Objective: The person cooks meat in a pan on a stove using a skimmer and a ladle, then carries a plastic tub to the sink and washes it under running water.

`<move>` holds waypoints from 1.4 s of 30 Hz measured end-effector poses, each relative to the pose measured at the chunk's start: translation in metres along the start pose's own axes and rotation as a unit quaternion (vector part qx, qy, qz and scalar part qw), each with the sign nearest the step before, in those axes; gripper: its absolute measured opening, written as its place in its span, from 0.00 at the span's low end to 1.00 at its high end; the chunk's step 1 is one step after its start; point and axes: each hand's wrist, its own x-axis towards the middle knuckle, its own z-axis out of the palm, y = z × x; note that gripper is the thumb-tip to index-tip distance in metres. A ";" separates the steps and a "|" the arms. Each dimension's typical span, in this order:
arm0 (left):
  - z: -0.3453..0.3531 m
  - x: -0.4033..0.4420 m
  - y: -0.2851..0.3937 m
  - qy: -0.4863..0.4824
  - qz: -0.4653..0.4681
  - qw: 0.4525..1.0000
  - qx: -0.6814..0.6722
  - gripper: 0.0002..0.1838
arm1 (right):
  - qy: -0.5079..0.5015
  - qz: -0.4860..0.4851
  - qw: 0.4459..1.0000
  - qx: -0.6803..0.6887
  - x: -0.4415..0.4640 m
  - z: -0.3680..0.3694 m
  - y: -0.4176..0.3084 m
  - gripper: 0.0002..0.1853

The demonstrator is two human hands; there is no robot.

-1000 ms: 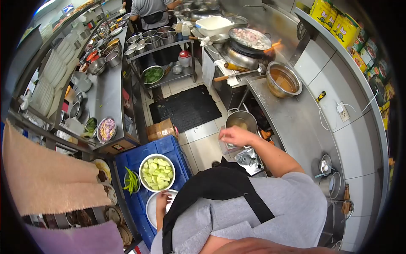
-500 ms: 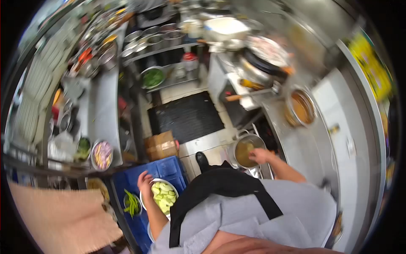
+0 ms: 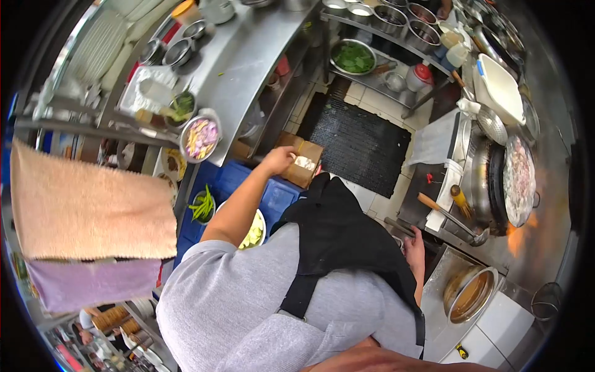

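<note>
My left hand [image 3: 279,160] reaches over a cardboard box [image 3: 312,150] on the floor side of the blue crate [image 3: 279,193]. Its fingers are pinched together at the box's opening, beside something white [image 3: 304,162] inside; what they hold is too small to make out. Below that arm, partly hidden, a white bowl of pale green cut vegetable pieces [image 3: 253,233] sits on the crate. A small bowl of long green peppers [image 3: 202,206] stands beside it. My right hand [image 3: 414,248] hangs low by the metal stove edge, fingers loosely curved and apart. The pot there is mostly hidden behind my apron.
A bowl of chopped onion [image 3: 201,137] stands at the left counter's end. On the right are a wok [image 3: 519,180] with flame under it, a ladle [image 3: 455,217] and a pot of brown liquid [image 3: 469,297]. A black mat [image 3: 356,142] lies on the floor.
My left hand has moved from above the bowl of cut vegetables to the cardboard box. My right hand has come out of the pot. My body and view have turned.
</note>
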 end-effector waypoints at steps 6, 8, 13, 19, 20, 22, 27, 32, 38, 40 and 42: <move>0.023 0.112 -0.008 -0.072 0.018 0.997 -0.013 0.15 | 0.039 0.096 0.992 0.078 0.050 -0.019 -0.012 0.34; 0.037 0.146 0.007 -0.191 0.015 0.982 0.010 0.15 | 0.119 0.089 0.971 0.187 0.078 -0.018 0.002 0.34; 0.060 0.237 -0.023 -0.356 -0.185 0.878 -0.261 0.18 | 0.291 0.330 0.775 0.453 0.136 -0.011 0.014 0.27; -0.026 0.361 0.066 -0.332 -0.220 0.892 -0.214 0.16 | 0.311 0.316 0.686 0.577 0.203 -0.016 0.003 0.32; -0.034 0.393 0.075 -0.333 -0.218 0.888 -0.233 0.17 | 0.330 0.302 0.666 0.597 0.210 -0.014 0.008 0.32; -0.034 0.468 0.083 -0.373 -0.168 0.886 -0.217 0.18 | 0.336 0.295 0.655 0.609 0.216 -0.020 -0.006 0.31; -0.005 0.552 0.264 -0.327 0.157 0.932 0.009 0.16 | 0.427 0.293 0.599 0.611 0.213 -0.031 -0.041 0.26; 0.106 0.592 0.447 -0.320 0.422 0.848 0.002 0.20 | 0.563 0.248 0.544 0.570 0.182 -0.058 -0.054 0.10; 0.216 0.607 0.578 -0.106 0.539 0.834 0.057 0.27 | 0.638 0.200 0.515 0.536 0.156 -0.083 -0.116 0.06; 0.216 0.619 0.598 -0.093 0.499 0.855 0.106 0.27 | 0.610 0.063 0.523 0.593 0.155 -0.098 -0.118 0.07; 0.225 0.661 0.595 -0.154 0.449 0.853 0.217 0.24 | 0.604 -0.002 0.562 0.566 0.165 -0.125 -0.100 0.15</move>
